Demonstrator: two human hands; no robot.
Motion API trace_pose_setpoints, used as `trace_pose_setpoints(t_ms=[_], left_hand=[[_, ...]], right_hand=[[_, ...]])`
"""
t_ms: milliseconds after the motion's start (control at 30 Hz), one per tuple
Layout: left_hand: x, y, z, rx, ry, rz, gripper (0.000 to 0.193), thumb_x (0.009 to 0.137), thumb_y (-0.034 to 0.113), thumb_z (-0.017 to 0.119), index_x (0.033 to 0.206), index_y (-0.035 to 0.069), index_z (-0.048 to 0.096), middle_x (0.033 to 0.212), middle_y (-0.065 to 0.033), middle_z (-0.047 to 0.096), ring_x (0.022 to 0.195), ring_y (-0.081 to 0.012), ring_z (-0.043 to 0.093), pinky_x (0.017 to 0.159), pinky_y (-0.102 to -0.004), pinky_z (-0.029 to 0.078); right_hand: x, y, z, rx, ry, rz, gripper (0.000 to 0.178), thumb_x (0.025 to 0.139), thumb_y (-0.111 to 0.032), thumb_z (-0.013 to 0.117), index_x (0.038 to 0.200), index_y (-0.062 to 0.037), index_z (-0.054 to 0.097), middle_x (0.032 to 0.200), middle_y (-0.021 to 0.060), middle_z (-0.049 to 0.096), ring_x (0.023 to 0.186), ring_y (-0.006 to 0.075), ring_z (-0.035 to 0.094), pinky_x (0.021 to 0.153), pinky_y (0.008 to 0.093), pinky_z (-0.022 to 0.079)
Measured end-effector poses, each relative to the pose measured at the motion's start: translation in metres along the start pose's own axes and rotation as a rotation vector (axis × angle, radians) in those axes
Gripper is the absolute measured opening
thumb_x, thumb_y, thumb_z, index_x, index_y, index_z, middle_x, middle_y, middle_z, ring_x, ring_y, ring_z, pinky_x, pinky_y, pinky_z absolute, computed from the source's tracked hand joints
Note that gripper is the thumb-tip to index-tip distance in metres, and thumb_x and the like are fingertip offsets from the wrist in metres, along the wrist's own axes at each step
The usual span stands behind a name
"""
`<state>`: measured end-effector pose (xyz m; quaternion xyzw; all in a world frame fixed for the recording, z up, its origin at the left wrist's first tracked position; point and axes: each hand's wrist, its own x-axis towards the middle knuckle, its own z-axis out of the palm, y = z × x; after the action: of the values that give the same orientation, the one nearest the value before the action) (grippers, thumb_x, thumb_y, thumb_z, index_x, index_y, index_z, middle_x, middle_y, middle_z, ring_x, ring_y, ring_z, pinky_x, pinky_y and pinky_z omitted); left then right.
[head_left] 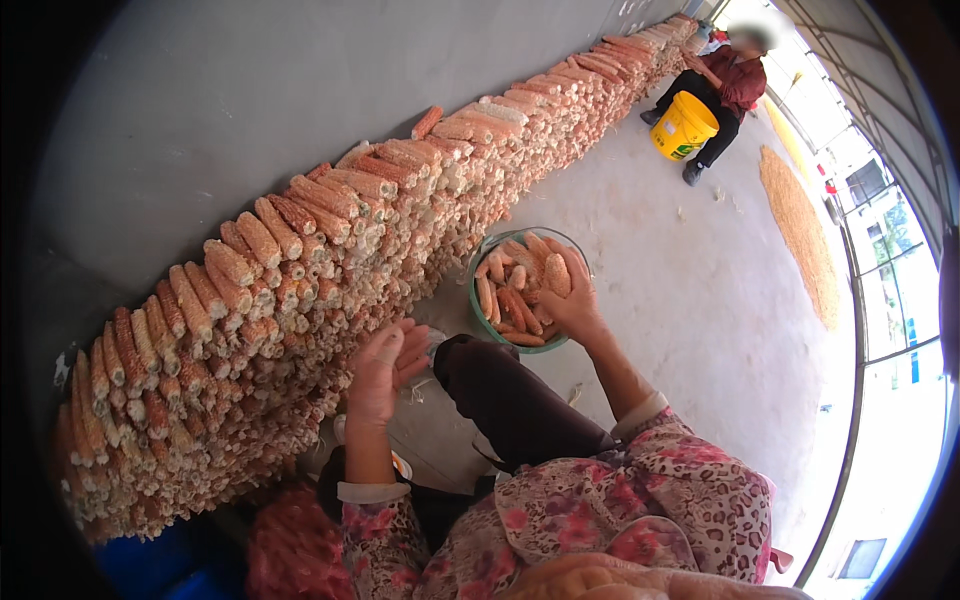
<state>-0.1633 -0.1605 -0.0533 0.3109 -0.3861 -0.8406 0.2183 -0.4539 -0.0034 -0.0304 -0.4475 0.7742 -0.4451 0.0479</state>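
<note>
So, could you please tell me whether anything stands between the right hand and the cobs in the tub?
Nothing visible does: the right hand is over the right side of the open green tub, grasping a pale cob, with other cobs to its left.

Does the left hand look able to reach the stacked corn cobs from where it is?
Probably yes: the left hand is open and seemingly empty beside the stacked corn cobs, with nothing visible between them.
</note>
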Motion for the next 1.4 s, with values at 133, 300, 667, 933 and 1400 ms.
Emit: trace_pose_setpoints(t_ms=[133, 300, 667, 933, 1400], left_hand=[[-0.013, -0.019, 0.001, -0.064, -0.074, 0.004, 0.065, 0.104, 0.041, 0.055, 0.153, 0.001, 0.037, 0.143, -0.0232, 0.054, 0.126, -0.0313, 0.059, 0.103, -0.0465, 0.052], [-0.038, -0.032, 0.009, -0.588, -0.406, 0.139, 0.082, 0.101, 0.058, 0.053, 0.159, 0.006, 0.029, 0.16, -0.0206, 0.035, 0.138, -0.0385, 0.045, 0.111, -0.0555, 0.042], [-0.119, -0.108, 0.034, -0.663, -0.095, 0.493, 0.044, 0.101, 0.022, 0.064, 0.141, 0.007, 0.053, 0.139, -0.0122, 0.061, 0.126, -0.0256, 0.059, 0.111, -0.0457, 0.046], [-0.095, -0.17, -0.001, -0.559, 0.08, 0.329, 0.03, 0.097, 0.02, 0.066, 0.122, 0.004, 0.061, 0.114, -0.0106, 0.067, 0.104, -0.0227, 0.066, 0.094, -0.0409, 0.056], [-0.111, -0.169, -0.012, -0.544, -0.06, 0.19, 0.037, 0.097, 0.023, 0.064, 0.13, 0.007, 0.055, 0.125, -0.0103, 0.063, 0.116, -0.0254, 0.063, 0.098, -0.0439, 0.054]], right_hand=[[-0.023, -0.109, -0.034, 0.527, -0.35, 0.146, 0.074, 0.078, 0.003, 0.068, 0.147, -0.0078, 0.042, 0.124, 0.0143, 0.059, 0.104, 0.0239, 0.064, 0.088, 0.0346, 0.053], [-0.08, -0.151, -0.029, 1.107, -0.781, 0.346, 0.078, 0.081, -0.005, 0.064, 0.152, -0.0032, 0.033, 0.114, 0.0084, 0.06, 0.083, 0.0159, 0.063, 0.069, 0.0271, 0.053], [-0.155, -0.147, 0.015, 1.276, -1.036, 0.536, 0.056, 0.083, -0.006, 0.062, 0.137, -0.0092, 0.047, 0.111, 0.0028, 0.059, 0.087, 0.0111, 0.06, 0.066, 0.0251, 0.051], [-0.183, -0.137, 0.004, 1.051, -0.968, 0.557, 0.032, 0.085, -0.023, 0.061, 0.114, -0.0117, 0.054, 0.079, 0.0008, 0.057, 0.063, 0.0092, 0.055, 0.054, 0.0237, 0.045], [-0.165, -0.122, 0.009, 0.2, -0.799, 0.01, 0.063, 0.096, -0.037, 0.058, 0.145, -0.0006, 0.04, 0.129, 0.0268, 0.058, 0.107, 0.0392, 0.067, 0.089, 0.0429, 0.057]])
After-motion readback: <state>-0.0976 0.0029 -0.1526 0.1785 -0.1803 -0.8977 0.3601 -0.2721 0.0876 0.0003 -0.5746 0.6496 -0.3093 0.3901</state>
